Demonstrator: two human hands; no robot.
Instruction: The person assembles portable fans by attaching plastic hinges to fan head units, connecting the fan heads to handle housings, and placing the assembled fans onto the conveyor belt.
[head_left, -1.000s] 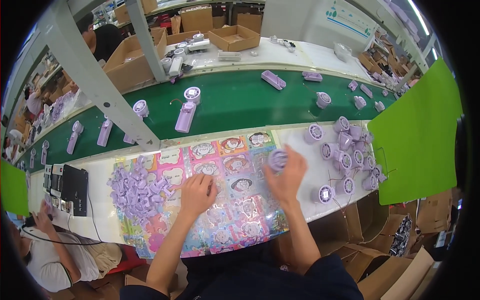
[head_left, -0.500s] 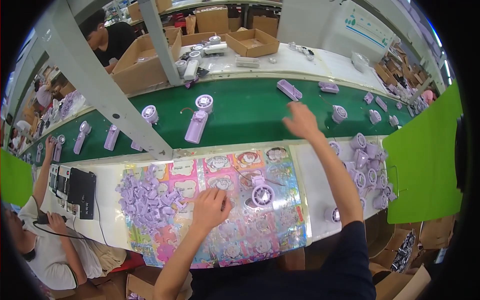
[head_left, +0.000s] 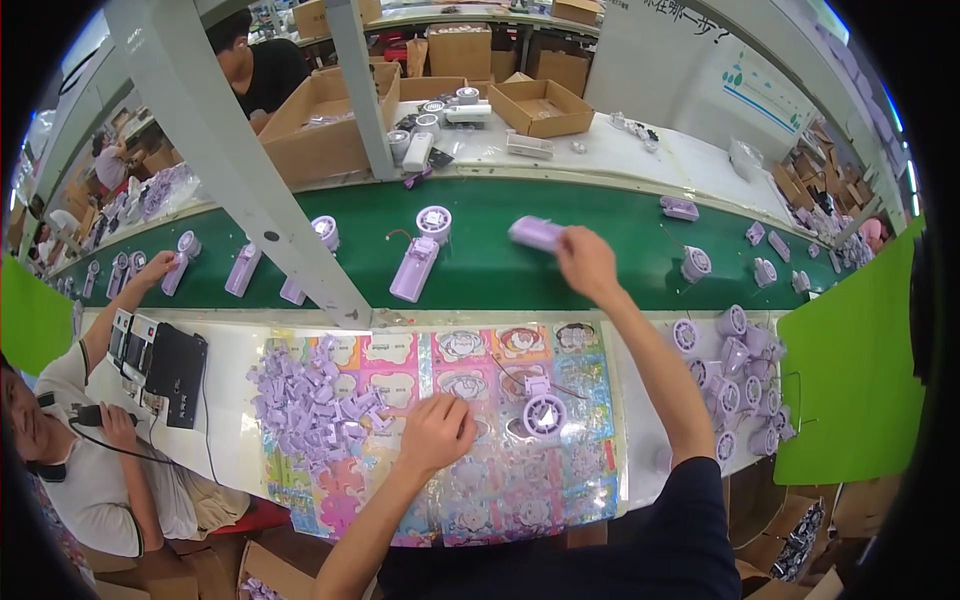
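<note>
My right hand [head_left: 587, 264] is over the green conveyor belt [head_left: 490, 280], its fingers closed on the end of a lilac handle shell [head_left: 537, 234], slightly blurred and pointing left. My left hand [head_left: 438, 432] hovers over or rests on the colourful printed mat [head_left: 390, 480], its fingers curled together; whatever is in them is hidden. Just right of it lies a lilac round fan head [head_left: 545, 415] with thin wires. To the left of my left hand is a heap of small lilac plastic parts [head_left: 315, 400].
Joined fan heads and handles [head_left: 415, 268] lie along the belt. Several fan heads [head_left: 735, 395] crowd the table's right side beside a green panel [head_left: 850, 350]. A metal post [head_left: 235, 170] crosses the left. A co-worker [head_left: 90, 450] sits at left near a black box [head_left: 175, 380].
My right hand has taken hold of the handle shell on the belt and moved it left. My left hand stays near the fan head. The whole view has shifted slightly.
</note>
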